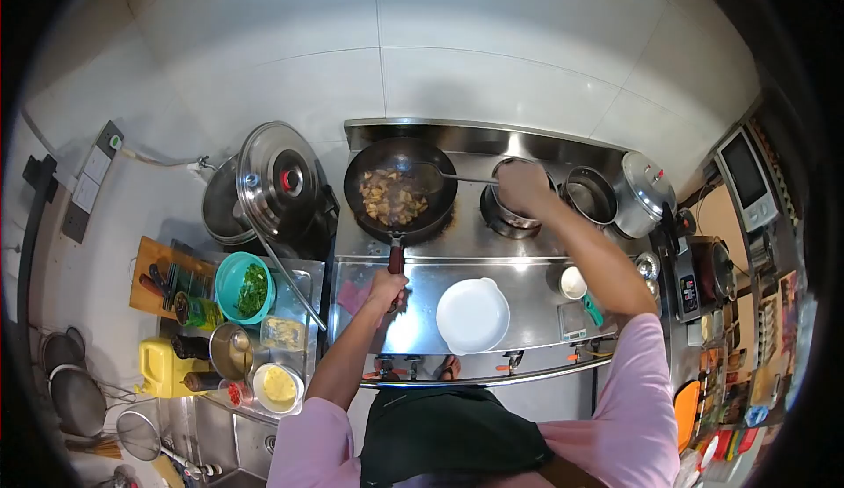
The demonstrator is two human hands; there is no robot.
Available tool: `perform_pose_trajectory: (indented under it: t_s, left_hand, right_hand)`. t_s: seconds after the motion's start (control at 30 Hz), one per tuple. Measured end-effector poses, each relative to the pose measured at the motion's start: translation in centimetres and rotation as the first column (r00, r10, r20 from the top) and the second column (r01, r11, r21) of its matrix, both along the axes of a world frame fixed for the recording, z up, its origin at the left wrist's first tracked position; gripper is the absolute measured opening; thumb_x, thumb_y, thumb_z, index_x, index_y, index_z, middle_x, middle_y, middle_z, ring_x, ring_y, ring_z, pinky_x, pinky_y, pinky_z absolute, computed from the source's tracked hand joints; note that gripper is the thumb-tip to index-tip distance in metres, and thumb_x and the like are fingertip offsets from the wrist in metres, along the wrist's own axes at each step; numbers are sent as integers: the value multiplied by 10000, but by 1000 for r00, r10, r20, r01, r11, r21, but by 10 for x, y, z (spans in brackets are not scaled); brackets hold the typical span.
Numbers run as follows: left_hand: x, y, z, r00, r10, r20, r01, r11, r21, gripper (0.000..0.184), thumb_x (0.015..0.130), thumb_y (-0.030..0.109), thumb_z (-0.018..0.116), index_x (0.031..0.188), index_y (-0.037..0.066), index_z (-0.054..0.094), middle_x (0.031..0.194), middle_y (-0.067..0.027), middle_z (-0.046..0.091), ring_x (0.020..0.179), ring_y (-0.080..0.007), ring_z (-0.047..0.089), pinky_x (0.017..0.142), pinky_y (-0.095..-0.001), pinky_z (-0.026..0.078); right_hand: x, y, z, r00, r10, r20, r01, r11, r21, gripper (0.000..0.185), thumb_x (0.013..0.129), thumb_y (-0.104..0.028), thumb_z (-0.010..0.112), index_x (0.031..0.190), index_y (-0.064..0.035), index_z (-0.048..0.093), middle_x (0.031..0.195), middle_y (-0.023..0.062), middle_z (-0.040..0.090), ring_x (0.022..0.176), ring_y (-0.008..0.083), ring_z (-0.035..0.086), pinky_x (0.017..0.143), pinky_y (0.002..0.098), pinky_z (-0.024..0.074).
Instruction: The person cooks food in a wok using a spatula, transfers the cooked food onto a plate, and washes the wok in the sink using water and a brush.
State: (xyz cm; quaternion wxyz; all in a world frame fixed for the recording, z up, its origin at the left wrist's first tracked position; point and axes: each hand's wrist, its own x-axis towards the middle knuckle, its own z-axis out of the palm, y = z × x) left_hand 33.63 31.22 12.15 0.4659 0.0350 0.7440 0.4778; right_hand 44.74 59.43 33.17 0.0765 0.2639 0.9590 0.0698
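Observation:
A dark wok (401, 149) stands on the stove's left burner with browned, chopped pieces of food (391, 198) in it. My left hand (387, 291) is wrapped round the wok's brown handle (396, 259). Above the middle burner, my right hand (522, 184) grips the end of a long-handled metal ladle (466, 178). The ladle's rounded head rests inside the wok, at the right of the food. Below my right hand sits a metal pot (519, 220), partly hidden by the hand. A white, empty dish (473, 316) lies on the steel counter in front of me.
Left of the wok, a large lid (286, 171) leans on a pot. A teal bowl of greens (245, 287), a bowl of yellow mixture (279, 388) and a yellow jug (164, 367) stand on the left. On the right are a dark pot (590, 195) and a pressure cooker (644, 193).

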Motion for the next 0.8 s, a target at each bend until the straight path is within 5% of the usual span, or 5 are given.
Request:
perform_pose_trajectory:
  t_s: [0.17,0.3,0.43,0.6,0.8]
  left_hand:
    - [36,-21,-6,992,42,-122,-33,996,77,139,784,82,642,698,19,553,532,-53,525,395,-153,500,348,-321,399]
    - [52,-49,-21,991,1,-132,9,997,75,150,787,81,630,689,10,542,518,-55,517,386,-156,500,346,-325,395]
    - [57,-70,-15,984,-54,-170,67,995,70,173,797,89,649,682,31,532,520,-46,511,393,-153,497,353,-324,383]
    - [38,-89,-7,970,-170,-176,175,985,14,173,801,99,641,681,43,530,517,-34,504,391,-145,486,354,-313,365]
    - [7,-115,-18,949,-272,-158,294,946,139,125,767,91,634,696,49,541,533,-31,514,398,-120,488,349,-280,364]
  right_hand:
    - [-26,49,50,965,-28,261,95,964,-248,199,752,-139,616,844,-4,729,899,196,718,744,300,724,657,417,573]
    - [-9,93,-8,925,79,372,134,847,-514,249,789,-222,617,781,7,717,754,174,698,569,252,679,543,391,542]
    - [61,39,-144,985,99,-143,-163,812,-561,298,875,-298,598,896,-42,747,859,197,712,813,333,702,747,447,544]
    - [96,-67,-186,924,-370,-96,207,695,-688,359,891,-363,615,1177,-165,702,987,162,722,916,336,696,849,421,529]
    - [116,-146,-190,803,-570,-173,337,675,-656,347,919,-353,578,1214,-204,682,1084,163,696,1023,351,657,898,433,509]
